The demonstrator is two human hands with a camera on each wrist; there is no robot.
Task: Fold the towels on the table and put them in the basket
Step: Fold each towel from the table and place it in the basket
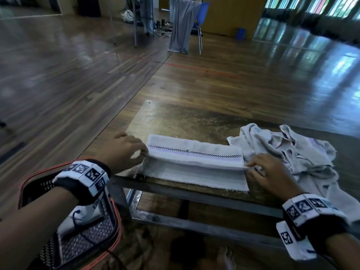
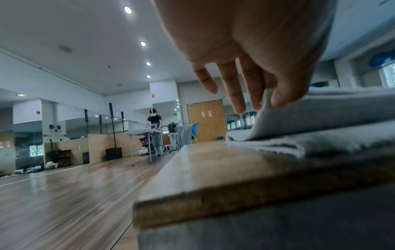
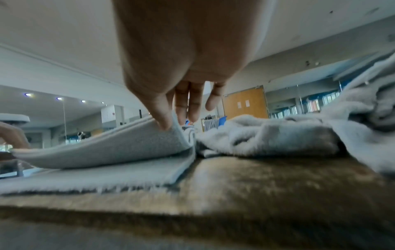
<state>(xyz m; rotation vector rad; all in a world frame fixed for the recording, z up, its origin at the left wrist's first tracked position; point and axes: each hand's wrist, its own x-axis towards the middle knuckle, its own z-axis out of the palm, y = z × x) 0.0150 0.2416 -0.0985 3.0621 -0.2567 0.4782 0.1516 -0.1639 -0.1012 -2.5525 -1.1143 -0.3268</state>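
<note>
A light grey towel [image 1: 194, 164] with a checkered stripe lies across the wooden table [image 1: 187, 117], its far half lifted over the near half. My left hand [image 1: 124, 151] pinches the upper layer's left corner; in the left wrist view the left hand [image 2: 269, 99] holds that towel [image 2: 316, 118] edge between thumb and fingers. My right hand [image 1: 266, 172] pinches the right corner, and the right wrist view has the right hand [image 3: 169, 121] lifting the towel [image 3: 111, 148] flap. A black mesh basket [image 1: 85, 240] with an orange rim sits below left, holding a folded towel.
A crumpled heap of grey towels [image 1: 292, 149] lies on the table's right side, touching the flat towel's end and partly hanging off the near edge. Far off, a person [image 2: 155, 133] stands at another table, and a grey cloth drapes a blue chair [image 1: 183, 26].
</note>
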